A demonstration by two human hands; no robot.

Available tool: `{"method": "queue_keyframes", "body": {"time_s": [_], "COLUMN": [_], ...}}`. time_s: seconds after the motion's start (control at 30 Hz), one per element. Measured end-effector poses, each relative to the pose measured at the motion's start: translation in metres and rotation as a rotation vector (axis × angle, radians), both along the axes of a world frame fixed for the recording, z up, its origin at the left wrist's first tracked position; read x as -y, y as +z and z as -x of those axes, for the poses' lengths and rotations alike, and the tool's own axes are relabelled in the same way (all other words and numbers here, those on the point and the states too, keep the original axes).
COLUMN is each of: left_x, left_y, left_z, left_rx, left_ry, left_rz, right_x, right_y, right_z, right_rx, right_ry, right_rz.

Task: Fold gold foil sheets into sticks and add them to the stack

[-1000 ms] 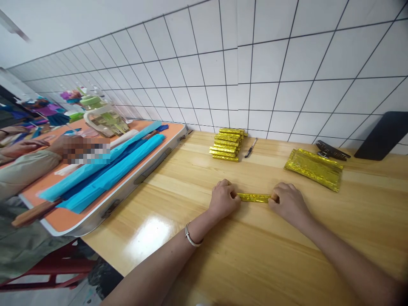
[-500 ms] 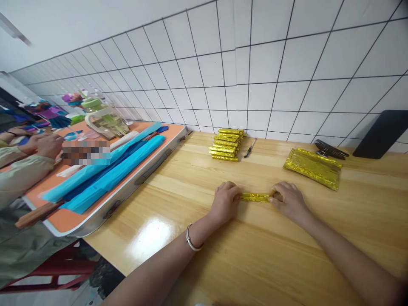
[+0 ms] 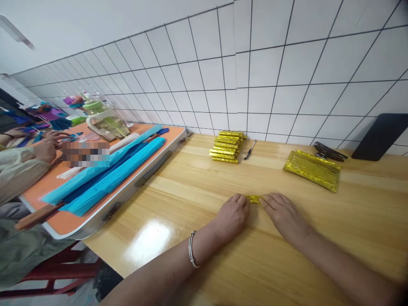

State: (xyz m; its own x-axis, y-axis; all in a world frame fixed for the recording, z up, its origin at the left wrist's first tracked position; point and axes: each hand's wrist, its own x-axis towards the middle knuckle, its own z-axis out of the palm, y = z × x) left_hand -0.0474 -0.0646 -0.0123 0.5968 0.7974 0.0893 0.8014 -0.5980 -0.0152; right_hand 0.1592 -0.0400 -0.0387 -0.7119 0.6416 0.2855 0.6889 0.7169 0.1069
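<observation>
A narrow folded strip of gold foil paper lies on the wooden table, with only its middle showing between my hands. My left hand has its fingers closed over the strip's left end. On the right end press the fingers of my right hand, held together. Both hands cover the ends, so those are hidden. Beyond the hands sits a pile of similar gold foil strips or rolls. To the right lies a flat stack of gold foil sheets.
A pen lies beside the pile. A dark hair claw clip and a black phone-like slab stand near the tiled wall. Leftward, an orange-topped folding table holds blue paper rolls; another person's hands work there.
My hands have come closer together along the strip, leaving less of it exposed. The right hand has turned flatter, its fingers now over the strip. The other person's hands have shifted.
</observation>
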Motion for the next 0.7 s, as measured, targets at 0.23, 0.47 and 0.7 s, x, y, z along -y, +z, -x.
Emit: {"method": "queue_keyframes", "body": {"time_s": [0.23,0.47,0.7], "left_x": [0.008,0.008,0.017], "left_y": [-0.002,-0.001,-0.009], "left_z": [0.017,0.021,0.016], "left_rx": [0.214,0.233,0.137], "left_ry": [-0.024,-0.037,-0.011], "left_rz": [0.075,0.109,0.013], "right_x": [0.004,0.013,-0.028], "right_y": [-0.002,0.002,0.036], "right_z": [-0.014,-0.015,0.015], "right_rx": [0.040,-0.013,-0.076], "right_ry": [0.018,-0.035,-0.078], "right_rz": [0.140,0.169,0.273]}}
